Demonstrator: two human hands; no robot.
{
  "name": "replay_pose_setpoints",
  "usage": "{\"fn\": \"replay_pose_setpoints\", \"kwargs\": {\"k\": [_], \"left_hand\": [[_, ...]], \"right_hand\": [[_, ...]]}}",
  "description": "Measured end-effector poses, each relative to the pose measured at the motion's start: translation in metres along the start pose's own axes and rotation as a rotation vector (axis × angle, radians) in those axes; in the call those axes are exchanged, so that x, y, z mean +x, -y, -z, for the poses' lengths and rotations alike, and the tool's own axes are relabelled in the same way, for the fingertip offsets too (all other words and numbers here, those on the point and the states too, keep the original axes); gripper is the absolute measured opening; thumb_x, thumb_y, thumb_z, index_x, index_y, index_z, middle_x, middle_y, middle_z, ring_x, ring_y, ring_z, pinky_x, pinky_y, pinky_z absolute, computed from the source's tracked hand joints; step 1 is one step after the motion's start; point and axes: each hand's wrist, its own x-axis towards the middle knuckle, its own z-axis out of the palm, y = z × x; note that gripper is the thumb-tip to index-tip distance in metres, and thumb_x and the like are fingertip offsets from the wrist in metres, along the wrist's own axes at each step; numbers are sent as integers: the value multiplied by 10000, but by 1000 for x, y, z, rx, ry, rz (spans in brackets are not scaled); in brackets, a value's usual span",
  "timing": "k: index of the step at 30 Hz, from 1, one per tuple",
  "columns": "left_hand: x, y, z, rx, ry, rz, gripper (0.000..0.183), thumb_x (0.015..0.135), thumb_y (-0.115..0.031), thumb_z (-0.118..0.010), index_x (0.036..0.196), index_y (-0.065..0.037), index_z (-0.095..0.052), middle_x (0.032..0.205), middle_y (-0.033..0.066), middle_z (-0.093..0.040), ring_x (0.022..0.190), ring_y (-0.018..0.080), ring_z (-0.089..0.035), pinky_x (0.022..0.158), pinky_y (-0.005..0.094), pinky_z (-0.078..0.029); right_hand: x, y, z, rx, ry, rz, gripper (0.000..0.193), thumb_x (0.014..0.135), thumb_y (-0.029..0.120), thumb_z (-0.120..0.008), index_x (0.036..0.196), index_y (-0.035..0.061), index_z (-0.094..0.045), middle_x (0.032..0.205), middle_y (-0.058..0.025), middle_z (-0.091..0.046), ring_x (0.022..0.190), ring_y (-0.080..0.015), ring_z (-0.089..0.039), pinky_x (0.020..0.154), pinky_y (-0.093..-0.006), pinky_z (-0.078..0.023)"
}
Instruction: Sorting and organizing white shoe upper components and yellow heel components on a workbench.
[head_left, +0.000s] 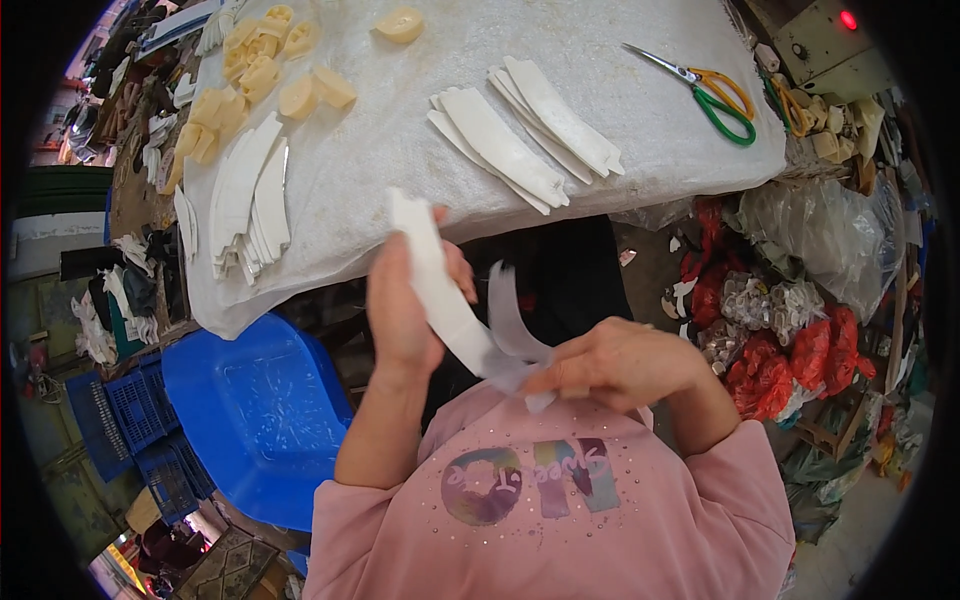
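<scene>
A curved white strip (432,270) is gripped by my left hand (402,315), thumb on one side and fingers behind. It slants down from the table's front edge toward my chest. At its lower end a thin translucent film (510,320) curls back and away from the strip. My right hand (625,362) pinches this film near the strip's lower end, though the fingertips are slightly blurred. On the table, similar white strips lie in fanned stacks, one middle stack (500,140) beyond my hands and another stack (245,200) at the left.
The table (370,130) wears a white woven cover. Rolled cream-coloured bands (258,75) lie at its far left, and scissors (705,88) with green and orange handles at its right. A blue plastic chair (265,415) stands left of me. Red plastic bags (765,375) crowd the right.
</scene>
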Motion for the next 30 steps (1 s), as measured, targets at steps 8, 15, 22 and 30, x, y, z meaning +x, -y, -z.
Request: {"fn": "replay_pose_setpoints", "kwargs": {"k": [8, 15, 22, 30], "left_hand": [[-18, -24, -16, 632, 531, 76, 305, 931, -188, -388, 1102, 41, -496, 816, 123, -557, 725, 204, -553, 678, 350, -457], [-15, 64, -60, 913, 1122, 52, 263, 930, -178, -373, 1054, 28, -480, 902, 166, -476, 853, 335, -502, 782, 427, -401], [-18, 49, -52, 864, 1163, 14, 245, 922, -155, -386, 1013, 51, -483, 886, 164, -447, 828, 334, -500, 755, 417, -401], [-10, 45, -56, 745, 1025, -58, 241, 910, -155, -413, 1005, 46, -506, 888, 195, -478, 865, 373, -508, 767, 431, -408]], "right_hand": [[-51, -83, -35, 1443, -1128, 205, 188, 892, 158, -475, 1064, 92, -512, 625, -15, -401, 549, -154, -414, 519, -300, -370], [-25, -61, -48, 1432, -1405, 363, 95, 907, 103, -437, 985, 86, -488, 626, 37, -313, 559, -98, -315, 576, -275, -321], [-163, -201, -49, 542, -1223, -857, 391, 780, 79, -525, 1166, 87, -460, 740, -28, -494, 599, -170, -511, 618, -368, -458], [-70, -83, -35, 652, -1323, -105, 551, 924, 413, -477, 1285, 0, -416, 974, -123, -633, 892, -197, -605, 859, -340, -452]]}}
